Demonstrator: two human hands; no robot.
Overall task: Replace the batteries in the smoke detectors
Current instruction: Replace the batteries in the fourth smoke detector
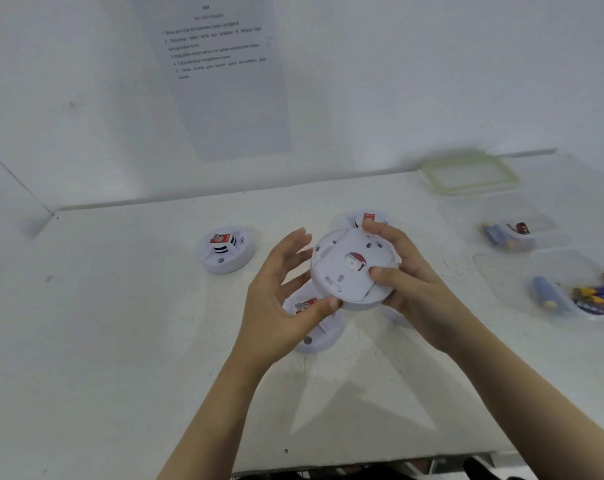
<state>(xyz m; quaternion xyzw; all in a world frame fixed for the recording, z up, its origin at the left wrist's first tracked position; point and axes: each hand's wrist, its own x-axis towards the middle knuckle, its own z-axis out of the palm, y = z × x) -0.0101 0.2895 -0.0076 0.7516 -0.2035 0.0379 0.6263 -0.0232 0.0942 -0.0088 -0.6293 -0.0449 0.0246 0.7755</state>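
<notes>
Detector (345,271) lay back-up in your right hand (409,271), which gripped its rim; your left hand (279,299) was spread, thumb touching its edge. More detectors (226,249) and tubs (544,221) of batteries (595,294) lay on the table (120,341); a sheet (224,91) hung on the wall (414,81).

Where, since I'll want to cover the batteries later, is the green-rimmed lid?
In the head view, the green-rimmed lid lies at the far right back of the table, just behind the clear battery tubs.

White held detector (352,271), red patch (356,260); white detector (226,252) at left, red-and-white label (220,239); pale green lid (433,177) rim, upper right; blue-and-yellow batteries (596,292), right.
</notes>
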